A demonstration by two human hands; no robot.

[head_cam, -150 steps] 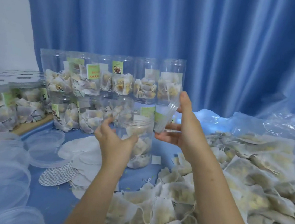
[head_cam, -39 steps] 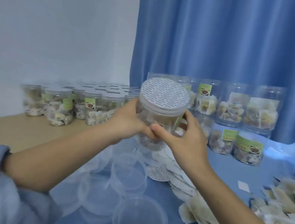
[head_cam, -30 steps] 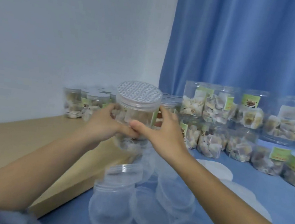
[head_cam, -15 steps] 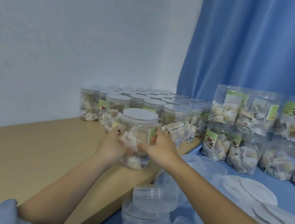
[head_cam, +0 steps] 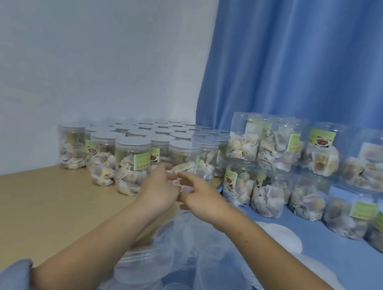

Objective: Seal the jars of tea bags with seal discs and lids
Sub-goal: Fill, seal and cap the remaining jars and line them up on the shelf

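Loose clear lids (head_cam: pixel 141 265) piled at the near edge of the blue cloth (head_cam: pixel 339 264), white seal discs (head_cam: pixel 280 236) to their right. Left hand (head_cam: pixel 159 190) and right hand (head_cam: pixel 199 199): fingers loosely spread, holding nothing. Half a second ago both gripped the sealed jar (head_cam: pixel 181 159); now it's released, upright, long axis vertical, lid up, front row of the capped batch on the wooden tabletop (head_cam: pixel 23 209). One done. Unlidded jars (head_cam: pixel 271 168) stacked further right still need sealing.

clear glossy plastic jars (head_cam: pixel 130 161), matt wooden table (head_cam: pixel 24 202), blue cloth curtain (head_cam: pixel 315 58)
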